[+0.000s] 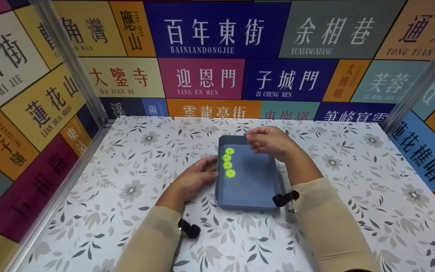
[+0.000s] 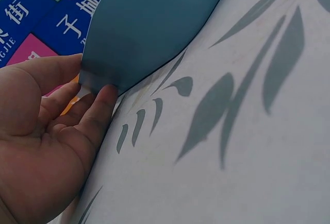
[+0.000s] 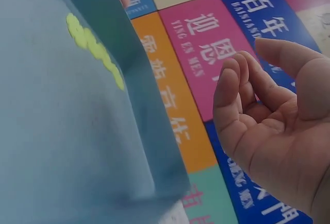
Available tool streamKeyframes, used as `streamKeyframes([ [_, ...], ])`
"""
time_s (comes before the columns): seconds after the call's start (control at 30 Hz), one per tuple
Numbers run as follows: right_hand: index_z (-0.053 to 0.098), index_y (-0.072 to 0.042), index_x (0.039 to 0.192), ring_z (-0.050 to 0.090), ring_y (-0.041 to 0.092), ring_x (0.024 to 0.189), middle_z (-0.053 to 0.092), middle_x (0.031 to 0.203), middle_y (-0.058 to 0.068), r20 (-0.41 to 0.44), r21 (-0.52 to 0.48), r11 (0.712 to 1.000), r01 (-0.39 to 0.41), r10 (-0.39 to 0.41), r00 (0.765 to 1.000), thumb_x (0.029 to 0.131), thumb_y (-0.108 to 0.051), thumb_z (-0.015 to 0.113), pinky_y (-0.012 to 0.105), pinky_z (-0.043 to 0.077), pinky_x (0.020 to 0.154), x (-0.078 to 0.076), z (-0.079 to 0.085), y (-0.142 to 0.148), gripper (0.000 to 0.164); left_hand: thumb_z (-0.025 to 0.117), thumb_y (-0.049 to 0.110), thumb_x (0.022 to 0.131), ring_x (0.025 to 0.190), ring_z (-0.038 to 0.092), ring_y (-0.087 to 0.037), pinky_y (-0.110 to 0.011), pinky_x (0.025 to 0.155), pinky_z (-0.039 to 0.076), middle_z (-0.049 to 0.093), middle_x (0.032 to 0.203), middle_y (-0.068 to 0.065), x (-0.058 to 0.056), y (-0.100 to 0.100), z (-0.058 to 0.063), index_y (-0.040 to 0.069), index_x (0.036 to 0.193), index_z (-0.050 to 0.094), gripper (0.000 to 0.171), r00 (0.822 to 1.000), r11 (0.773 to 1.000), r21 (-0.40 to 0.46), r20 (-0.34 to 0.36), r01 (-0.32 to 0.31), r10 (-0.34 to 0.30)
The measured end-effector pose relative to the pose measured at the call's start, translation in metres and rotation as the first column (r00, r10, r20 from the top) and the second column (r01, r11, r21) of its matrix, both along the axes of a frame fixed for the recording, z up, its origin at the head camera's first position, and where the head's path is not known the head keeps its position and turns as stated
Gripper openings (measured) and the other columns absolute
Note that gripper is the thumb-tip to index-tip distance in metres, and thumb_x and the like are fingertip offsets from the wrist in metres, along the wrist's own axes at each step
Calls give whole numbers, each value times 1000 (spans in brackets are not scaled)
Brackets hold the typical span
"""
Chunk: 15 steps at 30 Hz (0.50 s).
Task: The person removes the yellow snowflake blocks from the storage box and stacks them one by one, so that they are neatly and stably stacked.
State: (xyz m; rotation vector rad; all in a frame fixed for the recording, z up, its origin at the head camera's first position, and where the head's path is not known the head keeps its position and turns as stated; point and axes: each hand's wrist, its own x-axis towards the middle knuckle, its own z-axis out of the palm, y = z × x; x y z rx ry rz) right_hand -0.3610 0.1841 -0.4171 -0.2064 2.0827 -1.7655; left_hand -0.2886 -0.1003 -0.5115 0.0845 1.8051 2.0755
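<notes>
A shallow blue-grey tray point(image 1: 249, 192) lies on the table, its long sides running away from me. Along its left inside, several yellow-green flower-shaped pieces point(image 1: 227, 165) form an uneven row; the right wrist view shows this row of flower pieces point(image 3: 90, 44) edge to edge. My left hand point(image 1: 195, 176) touches the outside of the tray's left wall, and its fingertips point(image 2: 107, 94) rest against that wall in the left wrist view. Above the tray's far right corner hovers my right hand point(image 1: 270, 143). Its fingers curl loosely, thumb apart, with nothing visible between them point(image 3: 273, 110).
A white cloth point(image 1: 134, 223) with grey leaves and flowers covers the table. Behind it stands a wall point(image 1: 202, 79) of coloured panels with Chinese writing. Clear upright edges point(image 1: 70, 64) mark the corners. Small black devices point(image 1: 190, 229) sit at both sleeve cuffs.
</notes>
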Motion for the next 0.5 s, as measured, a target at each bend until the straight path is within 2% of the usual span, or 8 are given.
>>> streamKeyframes([
  [0.1, 72, -7, 126, 64, 14, 82, 71, 101, 3, 29, 22, 1000, -19, 19, 999, 103, -26, 73, 26, 62, 78, -11, -4, -14, 30, 68, -1, 97, 157, 45, -28, -43, 129, 40, 46, 168, -8, -1, -1, 1, 13, 162, 45, 71, 1000, 1000, -16, 8, -5, 5],
  [0.23, 71, -8, 128, 65, 15, 87, 72, 105, 3, 45, 98, 995, -27, 23, 999, 103, -28, 72, 29, 62, 81, -24, -13, -31, 32, 70, 1, 97, 157, 45, -28, -43, 129, 40, 46, 169, -5, -1, -2, 1, 15, 162, 45, 71, 1000, 1000, -31, 15, -3, 4],
  [0.37, 68, -4, 136, 68, 18, 98, 74, 118, 10, 13, 182, 983, -18, 16, 1000, 102, -30, 73, 32, 62, 86, -34, -22, -44, 43, 69, 2, 97, 156, 46, -28, -43, 130, 40, 47, 168, -6, 0, -2, 2, 15, 162, 45, 71, 1000, 1000, -27, 16, -2, 2],
  [0.5, 71, -6, 135, 67, 19, 98, 74, 117, 11, -47, 226, 974, 31, -21, 999, 100, -30, 74, 31, 61, 82, -41, -35, -52, 42, 69, 2, 97, 155, 48, -28, -44, 129, 40, 48, 168, -6, -1, -1, 1, 15, 161, 47, 70, 1000, 1000, -31, 7, -3, 3],
])
